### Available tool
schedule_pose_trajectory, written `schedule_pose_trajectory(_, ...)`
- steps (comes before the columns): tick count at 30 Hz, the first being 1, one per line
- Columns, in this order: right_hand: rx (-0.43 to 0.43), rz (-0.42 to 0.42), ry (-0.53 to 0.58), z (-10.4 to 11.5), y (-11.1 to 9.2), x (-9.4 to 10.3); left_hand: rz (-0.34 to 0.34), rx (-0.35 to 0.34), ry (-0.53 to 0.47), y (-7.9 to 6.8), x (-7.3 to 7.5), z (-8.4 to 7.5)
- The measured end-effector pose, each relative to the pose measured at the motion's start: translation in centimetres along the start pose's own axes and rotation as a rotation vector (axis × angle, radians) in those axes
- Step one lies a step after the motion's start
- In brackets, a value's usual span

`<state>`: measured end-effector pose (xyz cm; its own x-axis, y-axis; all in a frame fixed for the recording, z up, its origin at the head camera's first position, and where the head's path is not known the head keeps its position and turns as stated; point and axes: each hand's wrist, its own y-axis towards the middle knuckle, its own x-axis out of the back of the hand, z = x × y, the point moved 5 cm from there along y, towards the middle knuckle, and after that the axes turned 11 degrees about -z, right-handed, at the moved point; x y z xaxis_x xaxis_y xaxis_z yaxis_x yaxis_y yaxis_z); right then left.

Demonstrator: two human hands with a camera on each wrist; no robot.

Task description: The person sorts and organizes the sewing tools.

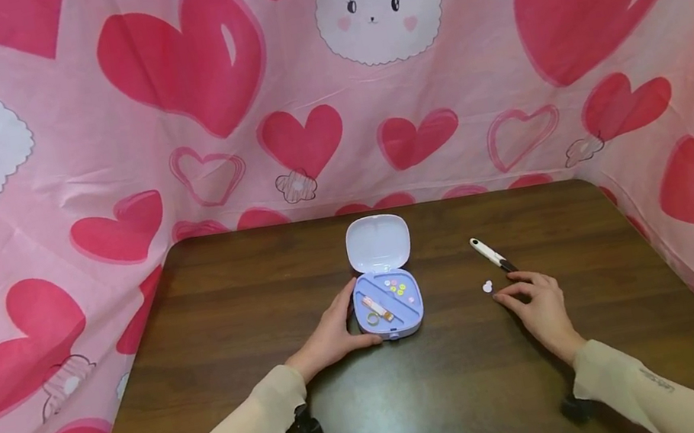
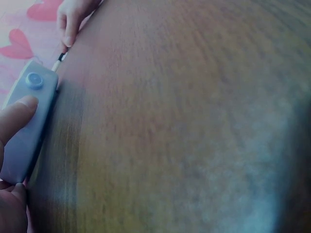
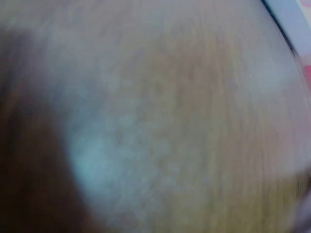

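A lavender compact case (image 1: 411, 323) stands on the table with its white lid (image 1: 378, 243) raised. Its tray has a diagonal divider: small yellow, pink and white discs (image 1: 399, 288) lie on one side, a gold ring (image 1: 373, 318) and a small clear-and-gold item (image 1: 378, 308) on the other. My left hand (image 1: 332, 331) grips the case from the left, thumb along the front, fingers behind. My right hand (image 1: 545, 309) reaches down beside small white pieces (image 1: 488, 287), thumb and index tips close together; nothing shows between them. The right wrist view is blurred.
A white-and-black pen-like tool (image 1: 489, 253) lies just beyond the right hand, its dark end close to the fingers. The brown wooden table (image 1: 247, 280) meets a pink heart-print cloth (image 1: 230, 183) at its back and sides.
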<state>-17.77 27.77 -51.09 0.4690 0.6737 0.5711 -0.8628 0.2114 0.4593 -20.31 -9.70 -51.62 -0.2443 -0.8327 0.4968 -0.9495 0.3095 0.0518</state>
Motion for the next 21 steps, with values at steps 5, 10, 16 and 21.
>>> schedule_pose_trajectory(5,0.015,-0.002,0.018,-0.32,0.06,-0.02,0.0,0.004,-0.004,-0.04,-0.02,0.09)
schedule_pose_trajectory(10,0.035,0.004,0.021,-0.51,-0.02,-0.03,0.003,0.009,0.001,-0.16,-0.05,0.11)
schedule_pose_trajectory(16,0.028,0.008,0.02,-0.47,-0.05,0.13,-0.002,-0.001,0.023,-0.06,-0.02,-0.03)
schedule_pose_trajectory(21,0.016,-0.029,0.043,-0.09,0.01,0.34,-0.005,-0.005,0.034,0.06,0.01,-0.01)
